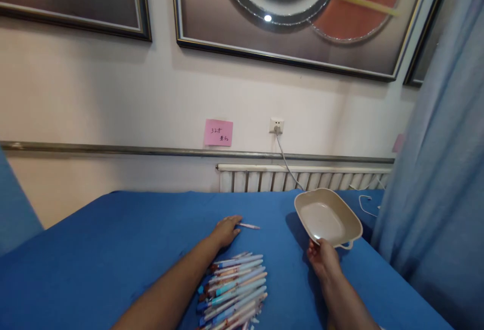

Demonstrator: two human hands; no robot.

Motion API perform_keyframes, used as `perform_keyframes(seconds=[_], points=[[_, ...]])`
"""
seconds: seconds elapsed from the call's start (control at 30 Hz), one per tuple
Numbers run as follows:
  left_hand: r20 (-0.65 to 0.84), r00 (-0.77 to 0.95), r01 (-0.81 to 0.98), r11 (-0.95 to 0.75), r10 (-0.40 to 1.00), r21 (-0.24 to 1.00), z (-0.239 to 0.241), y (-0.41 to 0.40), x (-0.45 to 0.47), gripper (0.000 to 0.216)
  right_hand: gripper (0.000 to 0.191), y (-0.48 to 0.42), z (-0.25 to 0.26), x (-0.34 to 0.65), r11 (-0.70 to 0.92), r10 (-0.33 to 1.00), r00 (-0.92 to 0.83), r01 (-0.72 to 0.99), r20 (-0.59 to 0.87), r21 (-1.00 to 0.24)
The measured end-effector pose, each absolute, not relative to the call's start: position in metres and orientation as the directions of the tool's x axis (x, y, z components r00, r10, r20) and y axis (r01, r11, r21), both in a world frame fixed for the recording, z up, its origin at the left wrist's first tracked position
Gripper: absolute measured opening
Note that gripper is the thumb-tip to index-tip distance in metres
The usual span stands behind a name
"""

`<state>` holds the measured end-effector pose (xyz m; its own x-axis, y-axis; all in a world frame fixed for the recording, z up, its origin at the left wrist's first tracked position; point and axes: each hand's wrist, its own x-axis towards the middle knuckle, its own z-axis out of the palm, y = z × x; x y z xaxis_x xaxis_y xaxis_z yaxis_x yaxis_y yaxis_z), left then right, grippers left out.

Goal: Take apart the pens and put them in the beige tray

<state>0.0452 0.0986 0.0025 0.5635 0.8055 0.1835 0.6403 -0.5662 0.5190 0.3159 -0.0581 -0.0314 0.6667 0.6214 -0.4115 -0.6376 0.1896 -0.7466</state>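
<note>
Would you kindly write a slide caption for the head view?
Left hand at a lone pen beyond a pen pile; right hand holding a beige basin.

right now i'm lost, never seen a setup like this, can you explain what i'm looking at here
There is no machine here, just a person's two bare hands. The single picture comes from a camera worn on that person's head, looking forward and down.

A blue cloth covers the surface. On it lies a pile of pens, with one separate pen beyond it.

The left hand is at that separate pen; whether its fingers grip it, I can't tell. The right hand holds a beige basin by its near rim.
</note>
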Motion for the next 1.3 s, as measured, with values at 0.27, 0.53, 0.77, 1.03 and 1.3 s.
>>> perform_keyframes(seconds=[0.27,0.53,0.77,1.03,1.3], points=[[0.109,0.641,0.652,-0.614,0.760,0.445,0.004,0.075,0.042,0.010,0.005,-0.094,-0.026,0.300,0.104,0.730,0.467,-0.798,-0.499,-0.593],[0.096,0.677,0.583,-0.611,0.729,0.535,0.004,0.022,0.017,0.022,0.025,-0.120,-0.011,0.225,-0.110,0.873,0.347,-0.547,-0.344,-0.830],[0.102,0.723,0.505,-0.622,0.684,0.598,0.009,-0.003,0.009,0.024,0.027,-0.036,-0.002,0.188,0.074,0.942,0.218,0.603,0.253,-0.794],[0.098,0.607,0.520,-0.487,0.789,0.701,-0.013,0.010,0.002,0.029,0.018,-0.032,-0.030,0.199,0.085,0.970,0.065,0.812,0.235,-0.578],[0.213,0.572,0.449,-0.520,0.792,0.727,-0.013,0.017,0.001,0.022,0.015,-0.033,-0.017,0.217,0.001,0.998,-0.044,0.746,-0.048,-0.666]])
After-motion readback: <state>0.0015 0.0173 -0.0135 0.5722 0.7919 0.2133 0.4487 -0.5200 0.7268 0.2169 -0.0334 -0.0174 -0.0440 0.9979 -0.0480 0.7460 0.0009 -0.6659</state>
